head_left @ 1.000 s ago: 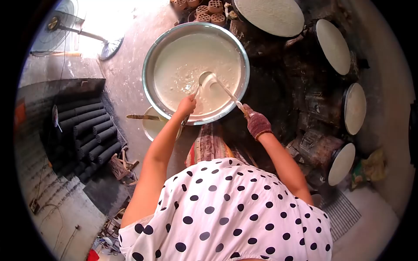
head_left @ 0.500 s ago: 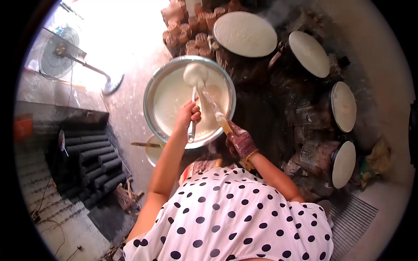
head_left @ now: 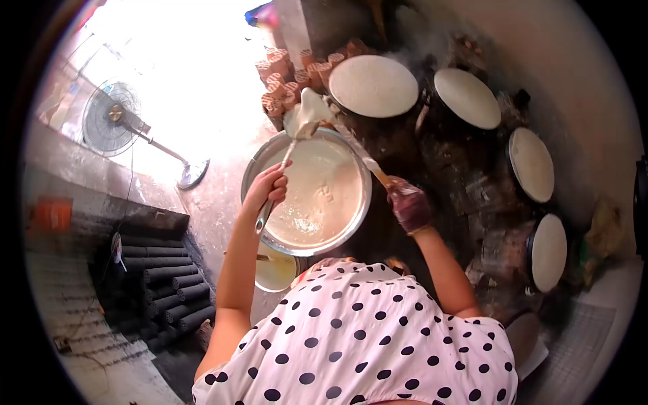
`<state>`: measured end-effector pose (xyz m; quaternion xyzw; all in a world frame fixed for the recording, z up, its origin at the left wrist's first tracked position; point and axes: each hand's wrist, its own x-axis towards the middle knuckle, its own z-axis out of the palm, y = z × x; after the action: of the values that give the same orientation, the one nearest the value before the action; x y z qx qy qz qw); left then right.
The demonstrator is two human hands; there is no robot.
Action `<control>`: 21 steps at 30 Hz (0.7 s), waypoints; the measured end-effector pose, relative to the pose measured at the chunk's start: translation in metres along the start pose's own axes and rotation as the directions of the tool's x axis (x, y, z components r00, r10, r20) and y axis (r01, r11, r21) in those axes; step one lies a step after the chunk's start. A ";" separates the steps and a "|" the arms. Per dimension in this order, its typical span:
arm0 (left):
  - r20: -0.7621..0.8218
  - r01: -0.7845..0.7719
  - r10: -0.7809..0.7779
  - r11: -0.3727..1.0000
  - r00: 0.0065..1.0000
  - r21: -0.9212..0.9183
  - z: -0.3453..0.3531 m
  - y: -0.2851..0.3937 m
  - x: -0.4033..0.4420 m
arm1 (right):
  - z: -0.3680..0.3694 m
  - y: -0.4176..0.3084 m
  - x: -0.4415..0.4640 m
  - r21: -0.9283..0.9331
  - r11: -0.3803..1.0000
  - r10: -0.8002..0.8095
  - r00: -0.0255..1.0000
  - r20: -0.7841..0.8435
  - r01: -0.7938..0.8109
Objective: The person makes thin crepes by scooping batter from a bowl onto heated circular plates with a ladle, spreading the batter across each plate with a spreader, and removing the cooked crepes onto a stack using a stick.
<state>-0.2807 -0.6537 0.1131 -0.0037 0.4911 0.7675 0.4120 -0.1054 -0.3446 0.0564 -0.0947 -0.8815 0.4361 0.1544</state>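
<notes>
A large metal basin (head_left: 365, 179) of creamy white liquid stands in front of me. My left hand (head_left: 267, 190) is closed round the handle of a ladle (head_left: 289, 152), over the basin's left side. My right hand (head_left: 409, 204), in a dark red glove, grips a long stick (head_left: 361, 151) to the right of the basin. Above the far rim, the coated ends of ladle and stick meet at a mass of white batter (head_left: 310, 111). Whether the ends touch is hard to tell.
Several round white-topped pans (head_left: 373, 86) curve along the right. Perforated reddish cylinders (head_left: 277, 88) stand beyond the basin. A fan (head_left: 115, 111) and stacked black cylinders (head_left: 169, 273) are at the left. A smaller bowl (head_left: 275, 271) sits below the basin.
Both hands have lifted the ladle and stick out of the liquid toward the far rim, with batter on them. The view has tilted upward, and the basin appears lower.
</notes>
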 end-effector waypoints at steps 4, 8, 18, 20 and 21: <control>0.097 0.216 -0.194 0.919 0.976 -0.329 0.042 -0.045 0.048 | 0.018 0.046 -0.051 -0.645 0.761 -0.077 0.997 0.020 0.072; 0.189 -0.050 -0.020 0.932 0.982 0.359 0.104 -0.105 0.042 | -0.029 0.059 -0.157 -0.512 0.817 0.168 0.960 -0.225 -0.264; 0.490 0.102 -0.500 0.767 0.714 0.634 0.339 -0.250 0.039 | -0.104 0.063 -0.367 -0.150 0.653 0.298 0.434 -0.850 -0.743; 0.472 0.360 -0.667 0.726 0.576 0.586 0.389 -0.300 0.047 | -0.105 0.069 -0.405 0.064 0.678 0.362 0.257 -0.896 -0.732; 0.452 0.606 -0.786 0.615 0.421 0.505 0.417 -0.333 0.057 | -0.099 0.083 -0.427 0.110 0.405 0.524 0.132 -0.842 -0.908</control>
<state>0.0599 -0.2433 0.0560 0.1065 0.3699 0.4025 0.8305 0.3309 -0.3505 -0.0342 -0.7294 -0.6169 0.1533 0.2529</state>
